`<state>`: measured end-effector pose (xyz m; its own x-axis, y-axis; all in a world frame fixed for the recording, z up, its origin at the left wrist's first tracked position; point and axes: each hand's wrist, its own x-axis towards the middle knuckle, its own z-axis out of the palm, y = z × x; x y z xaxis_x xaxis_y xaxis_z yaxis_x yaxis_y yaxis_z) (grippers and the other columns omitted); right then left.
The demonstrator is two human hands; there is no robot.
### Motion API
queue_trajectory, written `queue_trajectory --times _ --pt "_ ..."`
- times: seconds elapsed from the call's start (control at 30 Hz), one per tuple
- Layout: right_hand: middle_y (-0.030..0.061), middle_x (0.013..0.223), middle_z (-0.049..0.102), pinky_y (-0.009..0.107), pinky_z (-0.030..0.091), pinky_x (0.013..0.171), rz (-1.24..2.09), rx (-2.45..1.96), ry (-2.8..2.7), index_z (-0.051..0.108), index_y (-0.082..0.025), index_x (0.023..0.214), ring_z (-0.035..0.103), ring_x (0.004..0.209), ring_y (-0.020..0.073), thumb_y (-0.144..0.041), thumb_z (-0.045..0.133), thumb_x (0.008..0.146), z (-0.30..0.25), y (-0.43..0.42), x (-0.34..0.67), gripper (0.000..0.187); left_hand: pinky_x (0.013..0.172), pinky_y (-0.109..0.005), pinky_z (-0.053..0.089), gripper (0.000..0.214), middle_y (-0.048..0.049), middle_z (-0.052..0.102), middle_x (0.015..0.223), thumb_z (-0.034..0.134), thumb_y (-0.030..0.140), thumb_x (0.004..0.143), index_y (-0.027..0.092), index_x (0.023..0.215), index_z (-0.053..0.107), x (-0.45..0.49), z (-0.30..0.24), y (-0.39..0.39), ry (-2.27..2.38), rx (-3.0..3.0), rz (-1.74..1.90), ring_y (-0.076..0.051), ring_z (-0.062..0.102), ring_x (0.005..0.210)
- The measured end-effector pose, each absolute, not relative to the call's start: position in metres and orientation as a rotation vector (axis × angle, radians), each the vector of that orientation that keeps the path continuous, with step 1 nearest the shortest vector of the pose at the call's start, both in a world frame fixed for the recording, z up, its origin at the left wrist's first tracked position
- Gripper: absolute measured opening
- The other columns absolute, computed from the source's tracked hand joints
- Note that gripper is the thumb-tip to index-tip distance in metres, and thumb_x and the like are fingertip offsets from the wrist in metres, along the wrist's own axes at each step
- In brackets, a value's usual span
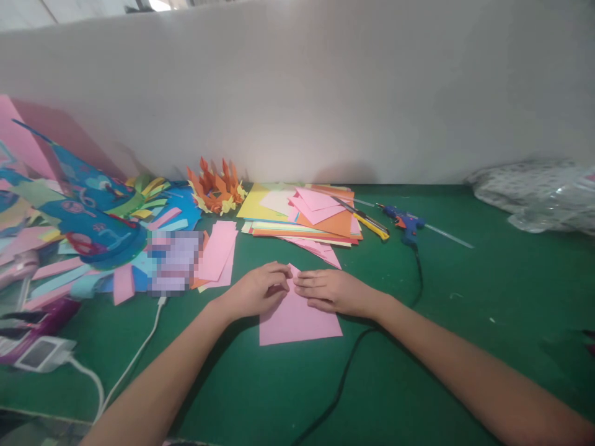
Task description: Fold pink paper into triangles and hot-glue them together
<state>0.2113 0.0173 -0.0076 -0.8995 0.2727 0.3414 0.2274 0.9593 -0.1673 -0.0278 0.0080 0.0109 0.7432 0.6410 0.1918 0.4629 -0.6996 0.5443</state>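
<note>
A pink sheet of paper [300, 322] lies on the green table in front of me, its top coming to a folded point between my hands. My left hand [260, 288] is curled at the upper left edge of the sheet, with thumb and fingers closed on the paper. Flat across the upper right part rests my right hand [337, 291], fingers stretched out and pressing on the sheet. The fingertips of both hands nearly meet near the point and cover some of the paper there.
Behind my hands lie stacked coloured papers [302, 229], a yellow utility knife [372, 224] and an orange paper crown [217, 189]. A blue glue gun [408, 226] trails its black cord [341, 384] under my right arm. Blue cone hats [100, 232] and a pixelated device [176, 260] are left.
</note>
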Motion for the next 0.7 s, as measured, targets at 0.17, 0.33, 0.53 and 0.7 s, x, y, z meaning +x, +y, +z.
queue_trajectory --times 0.17,0.33,0.53,0.7 --pt "0.0103 0.122 0.061 0.035 0.042 0.104 0.174 -0.399 -2.761 0.058 -0.009 0.12 0.049 0.121 0.0207 -0.023 0.041 0.094 -0.0083 0.0152 0.2112 0.034 0.091 -0.029 0.046 0.014 -0.0075 0.06 0.108 0.047 0.012 0.085 0.017 0.082 0.06 -0.0276 0.0122 0.0078 0.823 2.482 0.509 -0.017 0.055 0.108" --pt "0.0104 0.121 0.061 0.037 0.042 0.104 0.203 -0.416 -2.748 0.058 -0.01 0.12 0.048 0.121 0.0213 -0.024 0.043 0.094 -0.0068 0.0148 0.211 0.034 0.091 -0.029 0.046 0.014 -0.008 0.058 0.113 0.046 0.013 0.086 0.017 0.083 0.059 -0.028 0.0136 0.0069 0.838 2.508 0.476 -0.017 0.055 0.109" --pt "0.0117 0.122 0.06 0.037 0.04 0.105 0.237 -0.384 -2.745 0.057 -0.009 0.122 0.046 0.123 0.0206 -0.023 0.042 0.094 -0.0053 0.0159 0.2109 0.035 0.097 -0.031 0.043 0.014 -0.009 0.06 0.115 0.045 0.016 0.088 0.017 0.087 0.059 -0.0286 0.0124 0.0071 0.822 2.534 0.466 -0.018 0.052 0.115" --pt "0.0124 0.121 0.061 0.036 0.041 0.104 0.242 -0.382 -2.731 0.058 -0.009 0.121 0.047 0.123 0.0212 -0.024 0.043 0.094 -0.0043 0.016 0.2111 0.034 0.1 -0.033 0.042 0.024 -0.0091 0.057 0.122 0.047 0.017 0.087 0.017 0.11 0.055 -0.029 0.0098 0.0066 0.864 2.511 0.45 -0.019 0.05 0.118"
